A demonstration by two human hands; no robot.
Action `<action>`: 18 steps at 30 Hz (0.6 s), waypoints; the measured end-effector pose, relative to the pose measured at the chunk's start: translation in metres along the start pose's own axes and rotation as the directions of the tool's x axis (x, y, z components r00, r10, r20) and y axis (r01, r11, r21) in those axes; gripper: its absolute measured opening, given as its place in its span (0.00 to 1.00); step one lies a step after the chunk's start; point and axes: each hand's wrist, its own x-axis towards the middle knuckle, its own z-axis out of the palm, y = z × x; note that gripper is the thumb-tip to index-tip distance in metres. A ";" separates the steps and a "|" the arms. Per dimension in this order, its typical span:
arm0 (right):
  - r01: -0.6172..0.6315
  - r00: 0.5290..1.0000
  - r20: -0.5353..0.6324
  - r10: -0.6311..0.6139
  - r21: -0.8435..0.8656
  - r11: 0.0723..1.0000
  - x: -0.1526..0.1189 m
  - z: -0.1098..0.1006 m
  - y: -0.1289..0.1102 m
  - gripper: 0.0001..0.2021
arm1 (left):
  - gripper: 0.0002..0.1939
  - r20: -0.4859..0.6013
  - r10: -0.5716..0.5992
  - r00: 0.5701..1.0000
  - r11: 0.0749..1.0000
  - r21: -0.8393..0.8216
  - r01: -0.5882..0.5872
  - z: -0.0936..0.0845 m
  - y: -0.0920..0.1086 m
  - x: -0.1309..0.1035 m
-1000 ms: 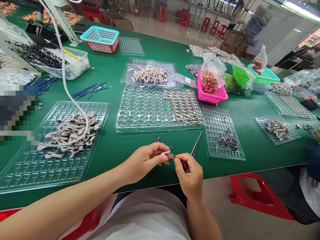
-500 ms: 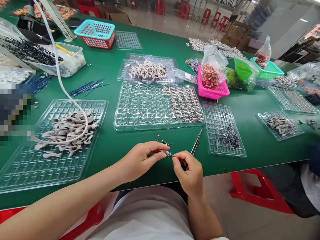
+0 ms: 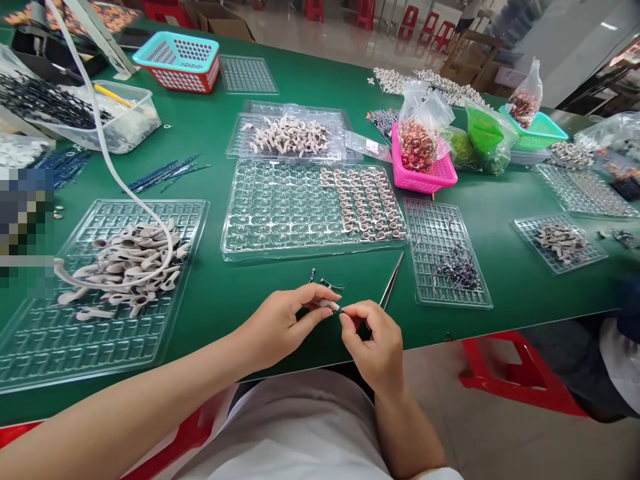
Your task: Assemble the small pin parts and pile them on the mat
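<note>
My left hand (image 3: 295, 317) pinches a small pale earbud shell (image 3: 329, 305) between thumb and fingers. Against the shell's right end, my right hand (image 3: 374, 337) closes thumb and forefinger on a small dark circuit board (image 3: 340, 311), mostly hidden by the fingertips. A pair of tweezers (image 3: 392, 280) points away from behind my right hand; whether that hand also grips it I cannot tell. Just beyond my left hand, a small dark electronic part (image 3: 313, 275) and a wired circuit part (image 3: 331, 285) lie on the green table.
A clear tray (image 3: 270, 230) ahead is partly filled with shells. Loose shells (image 3: 135, 260) are heaped on the left tray under a white cable (image 3: 107, 153). Dark wired parts (image 3: 459, 267) lie in the right tray. Farther back stand a pink basket (image 3: 425, 180) and a blue-and-red basket (image 3: 183, 77).
The board has come closer to the shell's end, and less of it shows between my fingertips. The whole view has shifted slightly.
</note>
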 end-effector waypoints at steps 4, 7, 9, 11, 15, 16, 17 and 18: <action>0.054 0.998 -0.022 -0.055 -0.021 0.998 0.000 0.001 0.000 0.04 | 0.11 -0.026 0.030 0.999 0.999 0.033 -0.029 0.001 -0.004 -0.001; 0.071 0.997 -0.032 -0.072 -0.026 0.997 -0.001 0.002 0.000 0.05 | 0.10 -0.052 0.065 0.997 0.996 0.057 -0.062 0.001 -0.006 -0.001; 0.073 0.997 -0.033 -0.074 -0.024 0.997 -0.002 0.002 0.000 0.06 | 0.09 -0.057 0.085 0.995 0.995 0.062 -0.082 0.001 -0.006 -0.001; 0.077 0.997 -0.032 -0.077 -0.020 0.997 -0.002 0.001 0.000 0.06 | 0.09 -0.053 0.092 0.994 0.994 0.062 -0.089 0.001 -0.006 -0.001; 0.100 0.994 -0.038 -0.100 0.013 0.995 -0.003 0.000 0.000 0.08 | 0.10 -0.043 0.083 0.996 0.995 0.055 -0.081 0.001 -0.005 -0.001; 0.103 0.994 -0.040 -0.102 0.023 0.994 -0.003 0.000 0.000 0.08 | 0.10 -0.038 0.080 0.996 0.996 0.048 -0.079 0.002 -0.005 -0.001; 0.102 0.994 -0.042 -0.100 0.030 0.994 -0.003 -0.001 0.000 0.08 | 0.10 -0.032 0.078 0.996 0.996 0.039 -0.077 0.002 -0.005 -0.001; 0.095 0.995 -0.045 -0.094 0.033 0.995 -0.003 -0.001 0.000 0.08 | 0.10 -0.025 0.076 0.997 0.997 0.030 -0.075 0.002 -0.004 -0.001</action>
